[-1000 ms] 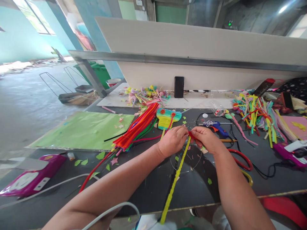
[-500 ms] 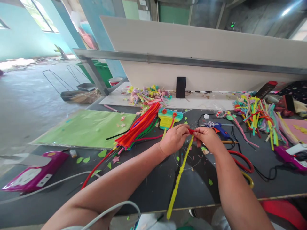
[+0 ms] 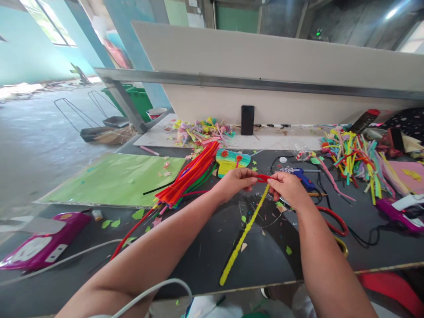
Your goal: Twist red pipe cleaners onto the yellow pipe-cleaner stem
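Between my two hands a red pipe cleaner [image 3: 263, 178] is bent into a narrow loop. My left hand [image 3: 236, 182] pinches its left end. At the other end, my right hand [image 3: 285, 186] grips it between thumb and fingers. A long fuzzy yellow stem [image 3: 244, 236] slants from beneath the right fingertips toward the table's front edge; whether it is joined to the red piece is hidden by the fingers. Just behind my left hand lies a blue and yellow pipe-cleaner piece [image 3: 228, 164] with red flower-like spots. A bundle of red pipe cleaners [image 3: 190, 176] rests left of it.
A blue glue gun [image 3: 304, 180] and red-handled scissors [image 3: 336, 223] lie right of my hands. Cut pipe cleaners [image 3: 353, 154] are heaped farther right. A black phone [image 3: 247, 120] leans against the white board. On the left are a green sheet [image 3: 106, 179] and a purple device [image 3: 44, 240].
My left hand has drawn leftward, away from the right, so more of the red pipe cleaner shows as a loop. The yellow stem's lower end has swung left and up.
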Demonstrator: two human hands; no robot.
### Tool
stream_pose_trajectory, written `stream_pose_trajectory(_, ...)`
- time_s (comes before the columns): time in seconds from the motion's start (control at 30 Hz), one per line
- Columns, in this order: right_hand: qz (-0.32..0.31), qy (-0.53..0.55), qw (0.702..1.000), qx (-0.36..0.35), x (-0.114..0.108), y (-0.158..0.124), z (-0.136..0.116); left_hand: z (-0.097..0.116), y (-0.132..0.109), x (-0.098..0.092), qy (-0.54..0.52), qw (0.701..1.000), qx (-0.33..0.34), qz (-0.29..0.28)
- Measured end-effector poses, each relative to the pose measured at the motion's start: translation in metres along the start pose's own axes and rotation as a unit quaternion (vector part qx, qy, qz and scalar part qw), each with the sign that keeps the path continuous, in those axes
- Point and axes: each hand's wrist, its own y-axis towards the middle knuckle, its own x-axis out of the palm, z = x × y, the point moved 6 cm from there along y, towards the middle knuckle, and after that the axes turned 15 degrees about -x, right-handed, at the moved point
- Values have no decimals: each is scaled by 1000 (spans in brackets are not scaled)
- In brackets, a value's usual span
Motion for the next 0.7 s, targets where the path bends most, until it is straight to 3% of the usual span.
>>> stream_pose_trajectory(0.1, -3, -7, 1000, -2, 0, 0, 0, -3, 2, -2, -12, 999, -26, -28)
stream_pose_trajectory(0.33, -25, -19, 999, -4, 7, -1, -3, -11, 1, 0, -52, 996, -78, -11)
stream_pose_trajectory(0.53, -29, -18, 999, -6, 9, -1, -4, -10, -2, 3, -32, 997, -55, 47)
stream_pose_trajectory(0.7, -18, -15, 1000, -3, 7, 0, -1, -7, -1, 3, -158, 982, -88, -61)
